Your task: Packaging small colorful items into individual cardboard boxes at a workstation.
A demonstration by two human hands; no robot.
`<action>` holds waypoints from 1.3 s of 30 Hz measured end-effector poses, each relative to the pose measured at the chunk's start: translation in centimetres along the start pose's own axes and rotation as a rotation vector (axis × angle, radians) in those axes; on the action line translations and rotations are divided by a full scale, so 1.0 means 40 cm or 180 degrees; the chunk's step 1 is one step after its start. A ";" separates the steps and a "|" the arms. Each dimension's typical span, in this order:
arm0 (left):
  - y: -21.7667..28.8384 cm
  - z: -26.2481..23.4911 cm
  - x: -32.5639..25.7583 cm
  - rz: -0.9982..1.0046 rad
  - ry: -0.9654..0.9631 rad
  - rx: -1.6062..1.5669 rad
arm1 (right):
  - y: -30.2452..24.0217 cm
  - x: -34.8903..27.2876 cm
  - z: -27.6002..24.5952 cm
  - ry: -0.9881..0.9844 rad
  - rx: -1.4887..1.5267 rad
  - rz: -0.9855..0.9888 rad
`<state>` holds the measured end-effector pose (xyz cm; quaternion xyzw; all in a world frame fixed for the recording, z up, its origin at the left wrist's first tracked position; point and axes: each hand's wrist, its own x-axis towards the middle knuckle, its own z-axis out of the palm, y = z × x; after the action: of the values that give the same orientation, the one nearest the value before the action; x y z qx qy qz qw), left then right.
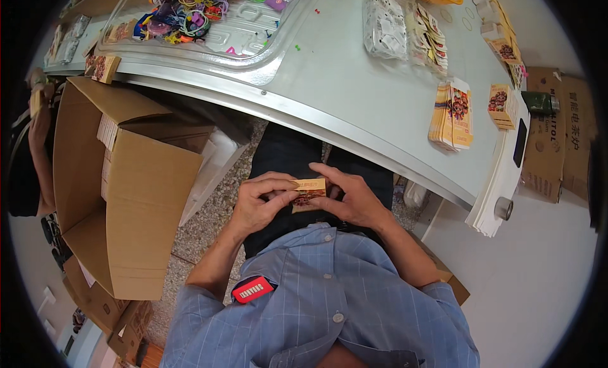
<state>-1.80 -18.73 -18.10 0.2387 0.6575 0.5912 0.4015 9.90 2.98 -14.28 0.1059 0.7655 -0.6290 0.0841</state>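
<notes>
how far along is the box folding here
Done: one assembled small box stands on the grey table. In hand: the left hand and right hand grip one printed carton over the lap, its exact state hidden by the fingers. Left: a stack of flat cartons waits on the table, so plenty seems to remain.

Over the lap: open room around both hands, the left hand (263,200) and right hand (354,200) meeting on a small printed carton (308,194) below the table edge (354,137).
Ahead: the table edge overhangs the knees, blocking a straight lift forward.
Left: a large open cardboard box (126,190) stands close beside the left elbow; only a narrow strip of speckled floor (209,222) lies between.
Right: a stack of white sheets (497,190) hangs off the table corner, with a brown carton (557,140) beyond.
Tabletop, middle: bare grey surface (342,76) between the metal tray (240,32) and the stack of flat printed cartons (451,114).
</notes>
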 end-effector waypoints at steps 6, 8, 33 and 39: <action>0.090 0.004 -0.009 0.0393 0.0390 -0.0917 | -0.066 0.000 -0.038 0.0390 -0.0569 -0.1555; 0.104 -0.025 0.007 0.0043 -0.0043 -0.0317 | -0.106 0.006 -0.054 0.0479 -0.1195 -0.2087; 0.142 0.099 0.405 0.1987 0.0562 0.0588 | -0.086 0.245 -0.700 0.2559 -0.3685 -0.0671; 0.129 0.101 0.403 0.2046 0.0525 0.0603 | -0.085 0.358 -0.746 0.1664 -0.4537 0.0649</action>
<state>-8.42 -2.69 -16.98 0.4213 0.6309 0.6411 0.1163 -4.68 32.43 -9.04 0.2415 0.9676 0.0732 0.0059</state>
